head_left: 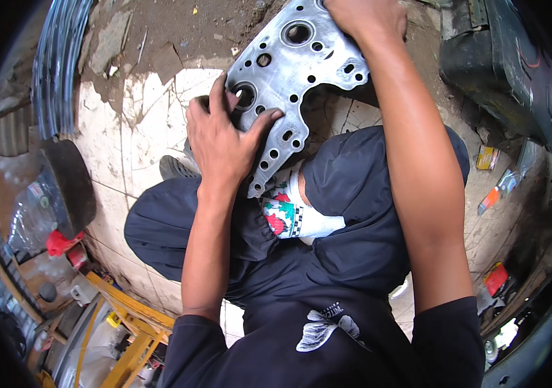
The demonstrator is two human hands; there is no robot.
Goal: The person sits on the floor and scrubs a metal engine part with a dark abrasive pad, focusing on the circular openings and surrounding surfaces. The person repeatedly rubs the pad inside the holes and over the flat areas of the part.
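A flat grey metal plate (pixel 289 77) with a jagged, scalloped side and many round holes lies tilted in front of my knees. Its narrow end points down toward my lap. My left hand (pixel 221 139) grips the plate's left edge, the thumb on its face and the fingers beside one of the large ringed holes. At the far right edge of the plate, my right hand (pixel 370 16) is closed on it, with part of the fingers hidden or cut off by the picture's top. A patterned white cloth (pixel 318 222) shows between my legs, below the plate's tip.
Ribbed metal strips (pixel 63 64) stand at the far left. A dark bin-like object (pixel 502 71) is at the far right, near a small yellow box (pixel 487 157) and an orange-tipped tool (pixel 489 200). A yellow metal frame (pixel 137 310) stands at the lower left.
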